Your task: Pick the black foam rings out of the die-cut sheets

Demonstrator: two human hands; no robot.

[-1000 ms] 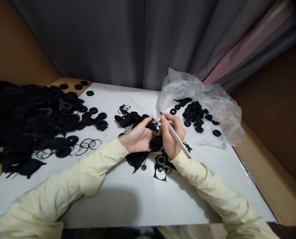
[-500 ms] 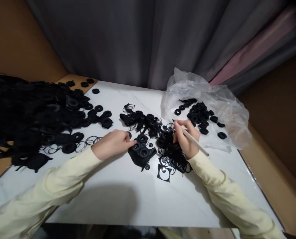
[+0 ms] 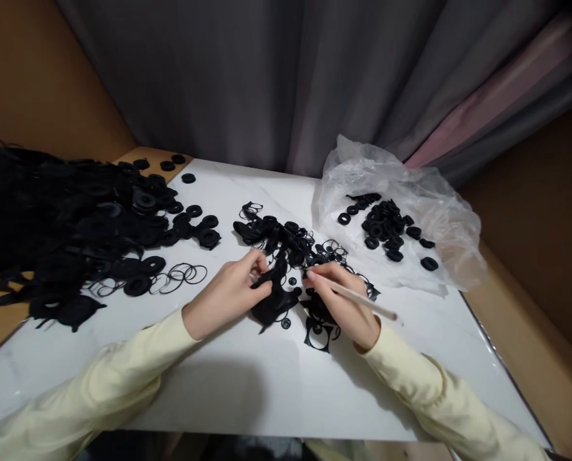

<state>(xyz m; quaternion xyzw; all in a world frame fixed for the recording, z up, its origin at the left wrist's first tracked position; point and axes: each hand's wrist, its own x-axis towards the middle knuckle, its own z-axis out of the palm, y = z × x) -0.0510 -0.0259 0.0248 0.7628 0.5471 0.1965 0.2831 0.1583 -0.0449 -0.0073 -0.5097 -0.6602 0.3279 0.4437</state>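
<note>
My left hand (image 3: pixel 230 293) pinches a black rubber sheet piece (image 3: pixel 272 301) with punched rings and lifts its edge off the white table (image 3: pixel 247 384). My right hand (image 3: pixel 343 307) is closed round a thin white stick (image 3: pixel 362 299), whose tip lies close to the sheet near a heap of black rings and scraps (image 3: pixel 286 240). Both sleeves are pale yellow.
A large pile of black rubber sheets and rings (image 3: pixel 65 224) covers the left side. Thin loose rings (image 3: pixel 180 275) lie beside it. A clear plastic bag (image 3: pixel 410 211) at the right holds several black rings (image 3: pixel 386 227). Grey curtain behind; brown walls at both sides.
My left hand has gone from resting by the sheet piece to pinching it and lifting it. My right hand with the stick has drawn in toward the piece.
</note>
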